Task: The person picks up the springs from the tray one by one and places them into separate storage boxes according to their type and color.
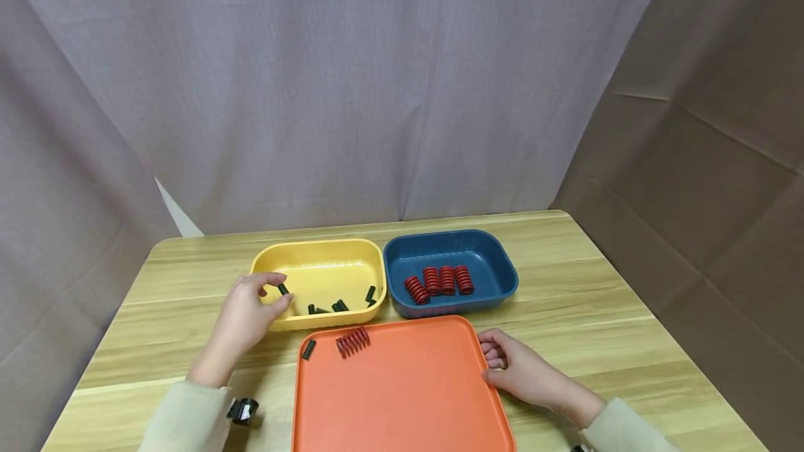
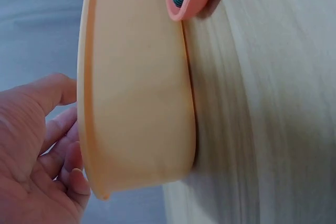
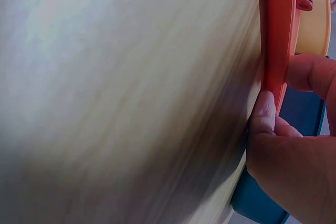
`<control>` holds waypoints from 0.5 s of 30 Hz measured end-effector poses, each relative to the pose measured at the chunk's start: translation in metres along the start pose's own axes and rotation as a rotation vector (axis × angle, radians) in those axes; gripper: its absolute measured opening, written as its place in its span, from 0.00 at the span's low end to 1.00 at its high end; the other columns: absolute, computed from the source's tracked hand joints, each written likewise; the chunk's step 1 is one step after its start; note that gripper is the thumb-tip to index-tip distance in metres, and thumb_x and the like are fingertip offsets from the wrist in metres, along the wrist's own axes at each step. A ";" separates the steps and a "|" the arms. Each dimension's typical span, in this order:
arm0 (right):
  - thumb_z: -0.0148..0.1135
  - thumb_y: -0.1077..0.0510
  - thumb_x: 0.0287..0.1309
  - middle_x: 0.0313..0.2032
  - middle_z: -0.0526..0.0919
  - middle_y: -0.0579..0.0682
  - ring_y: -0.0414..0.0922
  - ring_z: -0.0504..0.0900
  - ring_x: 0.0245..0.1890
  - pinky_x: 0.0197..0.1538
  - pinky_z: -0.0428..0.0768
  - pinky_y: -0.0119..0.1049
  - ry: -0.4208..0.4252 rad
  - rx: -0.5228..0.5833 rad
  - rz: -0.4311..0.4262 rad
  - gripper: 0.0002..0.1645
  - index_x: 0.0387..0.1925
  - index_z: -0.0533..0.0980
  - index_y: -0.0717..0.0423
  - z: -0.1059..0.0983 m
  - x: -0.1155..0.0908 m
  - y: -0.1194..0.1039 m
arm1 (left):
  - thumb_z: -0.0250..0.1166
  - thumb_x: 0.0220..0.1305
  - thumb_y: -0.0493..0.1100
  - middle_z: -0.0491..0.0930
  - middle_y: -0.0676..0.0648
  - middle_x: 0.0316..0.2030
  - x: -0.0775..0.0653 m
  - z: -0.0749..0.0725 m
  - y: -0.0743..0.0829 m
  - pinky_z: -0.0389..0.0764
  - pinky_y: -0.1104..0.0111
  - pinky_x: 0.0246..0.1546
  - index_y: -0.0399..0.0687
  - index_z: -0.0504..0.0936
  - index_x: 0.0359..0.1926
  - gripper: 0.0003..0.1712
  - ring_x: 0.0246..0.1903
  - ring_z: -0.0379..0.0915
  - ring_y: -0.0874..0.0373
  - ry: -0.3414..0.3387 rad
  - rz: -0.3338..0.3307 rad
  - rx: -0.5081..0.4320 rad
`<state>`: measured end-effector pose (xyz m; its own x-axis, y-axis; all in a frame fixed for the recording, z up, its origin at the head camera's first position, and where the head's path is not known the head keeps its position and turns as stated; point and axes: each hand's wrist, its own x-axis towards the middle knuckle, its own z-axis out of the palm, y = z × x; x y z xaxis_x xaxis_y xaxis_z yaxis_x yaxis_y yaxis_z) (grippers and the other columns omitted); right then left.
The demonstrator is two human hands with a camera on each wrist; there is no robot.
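Note:
Over the left end of the yellow bin (image 1: pixel 326 245), my left hand (image 1: pixel 251 309) pinches a small dark green spring (image 1: pixel 283 289) between thumb and forefinger. In the left wrist view the bin's wall hides the fingertips and that spring. Several similar dark springs (image 1: pixel 340 306) lie at the bin's near side. My right hand (image 1: pixel 524 372) grips the right rim of the orange tray (image 1: pixel 408 382), thumb on top and fingers at its outer side, as the right wrist view shows. Near the tray's far left corner lie a dark green spring (image 1: pixel 308 349) and a larger red spring (image 1: pixel 353 342).
A blue bin (image 1: pixel 452 236) stands right of the yellow one, with several red springs (image 1: pixel 447 280) in a row inside. Both bins sit just beyond the tray on a wooden table (image 1: pixel 584 298). Grey curtains (image 1: pixel 377 89) hang behind the table.

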<state>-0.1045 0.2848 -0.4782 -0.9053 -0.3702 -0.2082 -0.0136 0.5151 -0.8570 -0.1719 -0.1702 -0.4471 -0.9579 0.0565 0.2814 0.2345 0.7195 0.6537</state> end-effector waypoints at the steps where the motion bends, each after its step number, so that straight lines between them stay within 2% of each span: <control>1: 0.65 0.67 0.55 0.44 0.72 0.55 0.48 0.72 0.43 0.42 0.77 0.29 0.002 -0.002 0.000 0.30 0.58 0.65 0.68 0.000 0.000 0.000 | 0.71 0.57 0.41 0.81 0.43 0.43 0.000 0.001 0.000 0.73 0.58 0.39 0.38 0.82 0.50 0.20 0.39 0.69 0.48 -0.004 -0.006 0.004; 7: 0.64 0.68 0.55 0.44 0.72 0.55 0.48 0.72 0.43 0.41 0.77 0.29 0.007 -0.008 0.006 0.30 0.58 0.65 0.68 0.001 -0.001 -0.002 | 0.70 0.57 0.42 0.80 0.43 0.44 0.000 0.004 -0.003 0.73 0.59 0.39 0.38 0.82 0.51 0.21 0.40 0.69 0.48 -0.016 -0.023 0.010; 15: 0.65 0.69 0.54 0.44 0.72 0.56 0.48 0.71 0.42 0.40 0.76 0.29 0.000 0.044 -0.025 0.31 0.59 0.64 0.70 0.001 -0.002 -0.002 | 0.70 0.57 0.41 0.81 0.43 0.43 -0.001 0.004 -0.004 0.72 0.59 0.39 0.38 0.82 0.51 0.21 0.40 0.70 0.47 -0.010 -0.023 0.008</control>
<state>-0.1027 0.2837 -0.4763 -0.9048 -0.3827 -0.1869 -0.0171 0.4711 -0.8819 -0.1723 -0.1703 -0.4522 -0.9648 0.0464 0.2590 0.2107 0.7259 0.6547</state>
